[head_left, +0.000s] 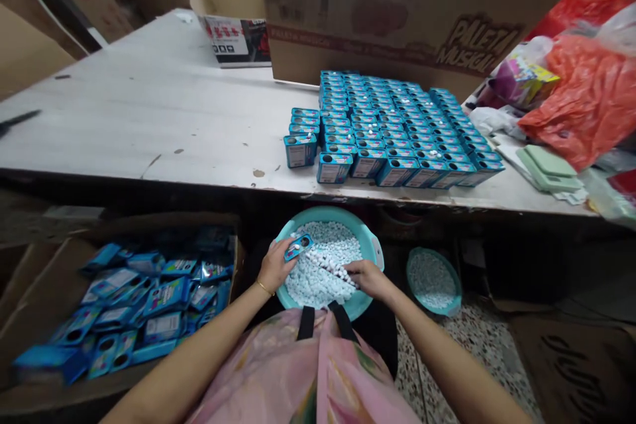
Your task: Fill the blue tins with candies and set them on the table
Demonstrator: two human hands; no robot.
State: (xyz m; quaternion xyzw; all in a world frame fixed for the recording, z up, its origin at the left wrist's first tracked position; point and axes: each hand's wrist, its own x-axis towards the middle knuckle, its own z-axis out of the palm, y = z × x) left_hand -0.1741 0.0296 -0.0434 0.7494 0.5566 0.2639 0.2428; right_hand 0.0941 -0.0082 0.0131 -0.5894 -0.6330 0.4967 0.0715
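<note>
We have one blue box (pixel 298 247) gripped in our left hand (pixel 274 268), over the left side of a turquoise basin (pixel 318 213). Our right hand (pixel 368 278) is apart from it, down at the white pieces (pixel 318 281) in the basin; we cannot tell how firmly its fingers close, or on what. On the tabletop (pixel 199 119), many matching boxes (pixel 397 136) stand upright in close rows — a few white pieces lie on some of their tops. To our left, loose blue boxes (pixel 166 295) lie jumbled in an open carton (pixel 54 278). We judge the work well under way but unfinished — a large block is lined up, one box is in hand, and plenty lie unsorted. The basin holds ample pieces.
</note>
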